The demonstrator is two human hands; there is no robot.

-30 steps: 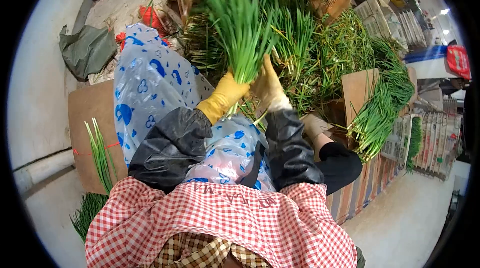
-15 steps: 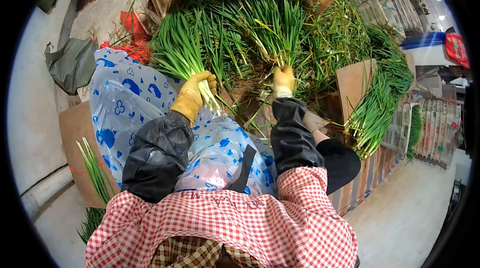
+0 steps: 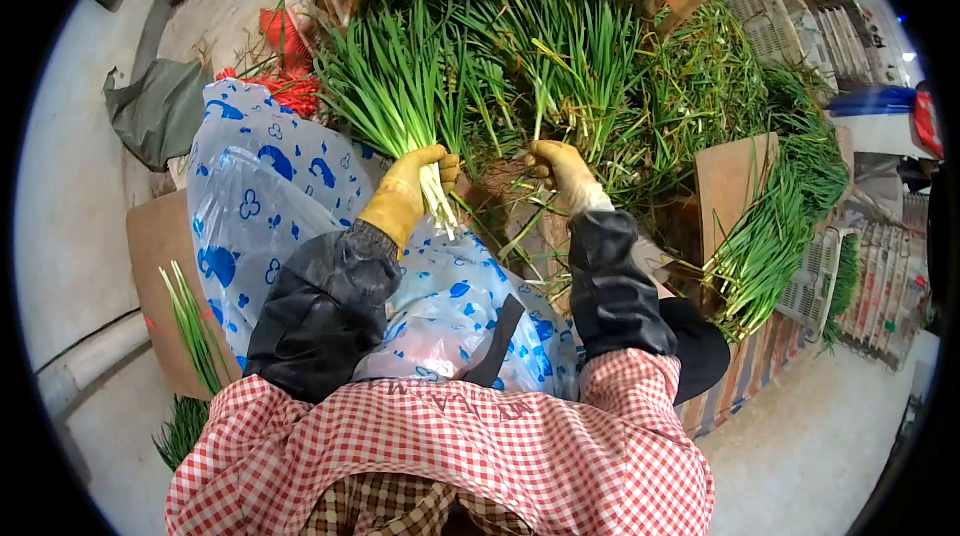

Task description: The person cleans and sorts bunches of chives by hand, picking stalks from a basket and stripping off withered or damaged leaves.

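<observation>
Long green leafy bunch with pale stem ends (image 3: 412, 116) sits in yellow-gloved left hand (image 3: 412, 181), fingers wrapped round stems, tips over blue-printed clear plastic sheet (image 3: 265, 186). Yellow-gloved right hand (image 3: 560, 171) seemingly pinches slim green stalk (image 3: 540, 104). Imo grip low, ends level, no crushing.

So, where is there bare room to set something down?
Floor at lower right, bordered by striped cloth and stacked crates; a smaller patch at lower left, between pipe and dark greens. Crowded: the heap of greens ahead.
</observation>
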